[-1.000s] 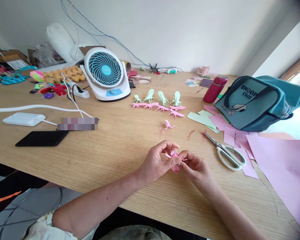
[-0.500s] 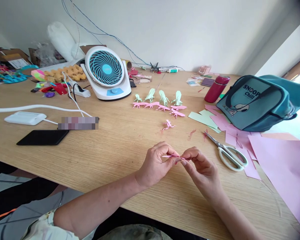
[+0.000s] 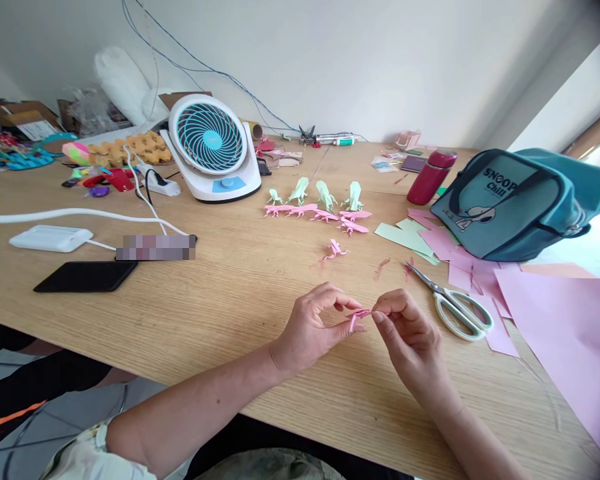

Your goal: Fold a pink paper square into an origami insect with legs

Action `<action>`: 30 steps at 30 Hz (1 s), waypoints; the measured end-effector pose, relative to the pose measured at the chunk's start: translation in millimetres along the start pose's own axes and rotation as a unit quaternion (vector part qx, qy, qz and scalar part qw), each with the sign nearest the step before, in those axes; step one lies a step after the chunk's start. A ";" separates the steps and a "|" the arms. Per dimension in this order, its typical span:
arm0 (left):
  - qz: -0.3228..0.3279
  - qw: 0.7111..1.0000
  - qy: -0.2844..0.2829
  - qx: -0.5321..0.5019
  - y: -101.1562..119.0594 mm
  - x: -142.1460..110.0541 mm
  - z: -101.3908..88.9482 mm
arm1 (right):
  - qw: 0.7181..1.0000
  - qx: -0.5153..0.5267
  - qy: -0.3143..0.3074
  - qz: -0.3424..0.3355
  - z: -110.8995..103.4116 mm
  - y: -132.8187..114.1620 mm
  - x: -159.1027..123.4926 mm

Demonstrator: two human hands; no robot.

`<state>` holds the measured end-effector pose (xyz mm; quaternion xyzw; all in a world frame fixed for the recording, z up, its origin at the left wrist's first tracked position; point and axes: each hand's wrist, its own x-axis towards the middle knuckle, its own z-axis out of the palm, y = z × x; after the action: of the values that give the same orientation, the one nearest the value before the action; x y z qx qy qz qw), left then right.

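Note:
A small folded piece of pink paper (image 3: 361,314) is held between my two hands above the table's front part. My left hand (image 3: 317,323) grips it between thumb and fingertips from the left. At its right end, thumb and forefinger of my right hand (image 3: 405,330) are closed in a pinch. Just beyond the hands stands a pink origami figure (image 3: 335,250) with thin legs. Farther back is a row of pink origami figures (image 3: 300,210), and behind it several pale green origami insects (image 3: 325,195). Scissors (image 3: 455,307) with white handles lie open to the right.
Pink paper sheets (image 3: 555,327) and green paper strips (image 3: 403,241) cover the right side, beside a teal bag (image 3: 510,207) and a red bottle (image 3: 433,177). A white fan (image 3: 213,143) stands back left. A black phone (image 3: 85,276), white charger (image 3: 50,238) and cables lie left.
My fingertips have parted a little, with more of the pink paper now showing between them. The paper has turned in my fingers. Figures and scissors lie as before.

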<state>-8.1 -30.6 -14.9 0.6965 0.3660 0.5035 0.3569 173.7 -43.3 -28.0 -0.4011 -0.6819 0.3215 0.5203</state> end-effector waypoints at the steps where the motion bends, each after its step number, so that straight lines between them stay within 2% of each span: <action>1: -0.007 1.000 0.000 0.000 0.3 0.4 0.2 | 1.000 0.010 0.006 0.007 0.3 1.0 0.1; 9: -0.091 0.994 -0.003 -0.062 2.2 2.6 0.9 | 0.987 0.119 -0.008 0.107 4.2 0.7 0.0; 15: -0.140 0.970 -0.016 -0.197 -4.6 1.8 3.8 | 0.976 0.150 -0.037 0.155 5.0 7.1 0.5; 19: -0.142 0.971 -0.041 -0.187 -4.9 2.6 3.0 | 0.974 0.164 -0.016 0.158 6.5 7.4 2.3; 24: -0.122 0.984 -0.022 -0.131 -2.7 3.1 1.2 | 0.967 0.186 -0.025 0.175 7.0 3.5 7.0; 30: -0.146 0.958 -0.039 -0.243 -5.7 3.5 3.8 | 0.963 0.185 -0.044 0.190 2.5 1.5 11.7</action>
<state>-4.5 -25.4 -19.2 0.5471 0.3161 0.4921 0.5989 170.0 -32.3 -24.6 -0.4058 -0.5439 0.5524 0.4840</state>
